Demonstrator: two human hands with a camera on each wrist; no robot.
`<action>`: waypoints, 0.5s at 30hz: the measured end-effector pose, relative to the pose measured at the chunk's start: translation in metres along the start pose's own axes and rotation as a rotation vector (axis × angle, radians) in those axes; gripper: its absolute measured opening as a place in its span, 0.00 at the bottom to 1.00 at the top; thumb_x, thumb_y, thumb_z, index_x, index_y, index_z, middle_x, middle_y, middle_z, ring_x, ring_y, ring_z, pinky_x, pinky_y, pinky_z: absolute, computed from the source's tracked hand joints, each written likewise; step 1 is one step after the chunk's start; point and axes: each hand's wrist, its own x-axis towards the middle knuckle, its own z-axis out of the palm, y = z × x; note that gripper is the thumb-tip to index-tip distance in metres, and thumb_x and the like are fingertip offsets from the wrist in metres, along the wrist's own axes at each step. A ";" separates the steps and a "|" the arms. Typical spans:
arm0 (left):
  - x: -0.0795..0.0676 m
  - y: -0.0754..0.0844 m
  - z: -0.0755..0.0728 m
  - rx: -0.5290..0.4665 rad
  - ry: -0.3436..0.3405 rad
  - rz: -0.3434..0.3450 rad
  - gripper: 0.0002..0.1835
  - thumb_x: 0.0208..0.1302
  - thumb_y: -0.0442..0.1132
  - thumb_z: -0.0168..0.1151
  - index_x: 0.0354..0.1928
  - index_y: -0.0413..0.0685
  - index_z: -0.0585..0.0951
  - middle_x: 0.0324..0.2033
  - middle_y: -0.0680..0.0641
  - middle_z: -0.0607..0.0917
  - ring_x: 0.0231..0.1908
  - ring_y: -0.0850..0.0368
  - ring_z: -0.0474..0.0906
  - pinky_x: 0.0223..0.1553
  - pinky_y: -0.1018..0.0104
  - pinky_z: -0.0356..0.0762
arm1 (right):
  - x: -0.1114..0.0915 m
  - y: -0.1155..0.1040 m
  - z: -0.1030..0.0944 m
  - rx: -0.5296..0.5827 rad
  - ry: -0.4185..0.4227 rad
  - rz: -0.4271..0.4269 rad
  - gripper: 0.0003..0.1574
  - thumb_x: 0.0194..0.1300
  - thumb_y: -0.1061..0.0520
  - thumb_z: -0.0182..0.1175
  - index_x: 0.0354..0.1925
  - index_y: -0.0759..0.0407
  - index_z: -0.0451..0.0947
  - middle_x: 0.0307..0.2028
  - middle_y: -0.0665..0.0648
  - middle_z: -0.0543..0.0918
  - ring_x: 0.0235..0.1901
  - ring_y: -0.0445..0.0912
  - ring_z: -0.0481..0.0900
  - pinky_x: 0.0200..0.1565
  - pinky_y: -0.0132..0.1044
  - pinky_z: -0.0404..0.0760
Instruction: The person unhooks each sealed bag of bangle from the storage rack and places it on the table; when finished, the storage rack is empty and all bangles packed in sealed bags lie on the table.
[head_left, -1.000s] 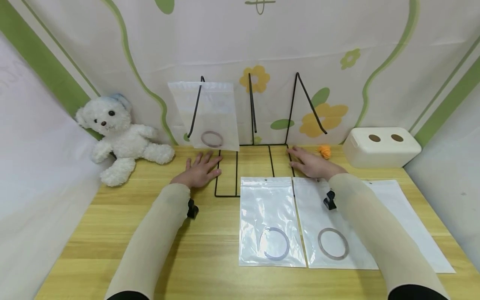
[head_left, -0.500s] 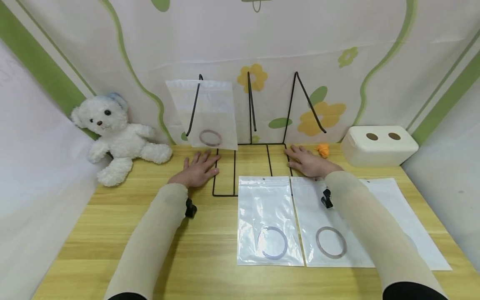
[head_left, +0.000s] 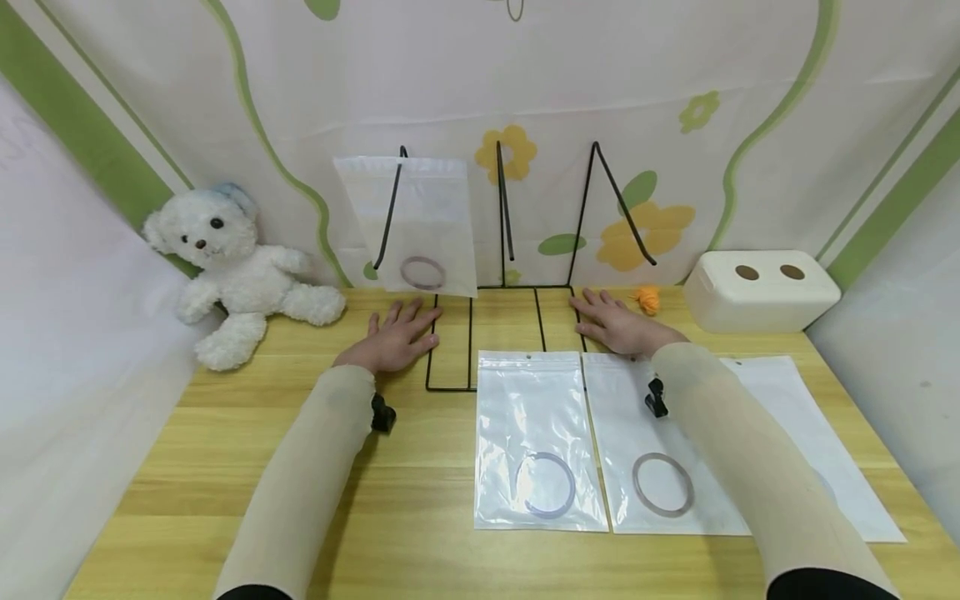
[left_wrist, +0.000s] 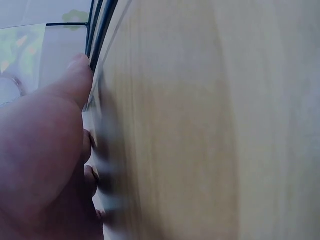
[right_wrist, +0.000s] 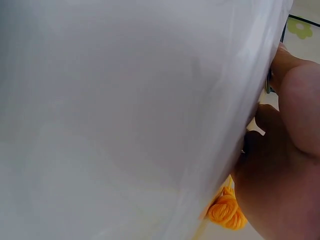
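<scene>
A black wire display rack (head_left: 505,208) stands at the back of the wooden table, with three angled hooks. From its left hook hangs a clear zip bag (head_left: 442,217) with a pinkish ring inside. My left hand (head_left: 392,337) rests flat on the table, fingers spread, its thumb and fingertips at the left bar of the rack's base. At the base's right bar, my right hand (head_left: 622,325) lies with fingers extended. Just in front are a zip bag (head_left: 525,408) holding a pale lilac ring and another zip bag (head_left: 618,433) with a brownish ring. My right forearm passes over that second bag.
A third white bag (head_left: 780,400) lies on the right, partly hidden by my sleeve. Behind my right hand sits a small orange bundle (head_left: 647,300), beside a white box (head_left: 761,300) with two round holes. A white teddy bear (head_left: 247,283) leans at the back left.
</scene>
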 end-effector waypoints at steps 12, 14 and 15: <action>-0.030 0.007 -0.017 -0.086 0.057 0.029 0.37 0.87 0.62 0.42 0.89 0.59 0.52 0.88 0.40 0.44 0.87 0.33 0.35 0.82 0.27 0.32 | 0.002 -0.001 0.000 -0.004 -0.004 -0.004 0.42 0.90 0.45 0.45 0.88 0.58 0.44 0.86 0.74 0.37 0.84 0.75 0.30 0.82 0.71 0.33; -0.035 0.009 -0.020 -0.118 0.069 0.016 0.38 0.87 0.63 0.43 0.89 0.61 0.50 0.88 0.43 0.45 0.87 0.36 0.38 0.84 0.30 0.37 | 0.001 0.001 0.000 -0.006 -0.003 0.000 0.42 0.90 0.45 0.45 0.88 0.58 0.44 0.86 0.73 0.37 0.84 0.75 0.30 0.82 0.71 0.33; -0.038 0.010 -0.022 -0.134 0.079 0.008 0.38 0.86 0.63 0.44 0.89 0.62 0.50 0.89 0.45 0.46 0.87 0.37 0.40 0.84 0.32 0.40 | 0.001 0.002 0.000 -0.006 -0.002 0.001 0.42 0.90 0.45 0.45 0.88 0.57 0.44 0.86 0.73 0.37 0.85 0.74 0.29 0.82 0.71 0.32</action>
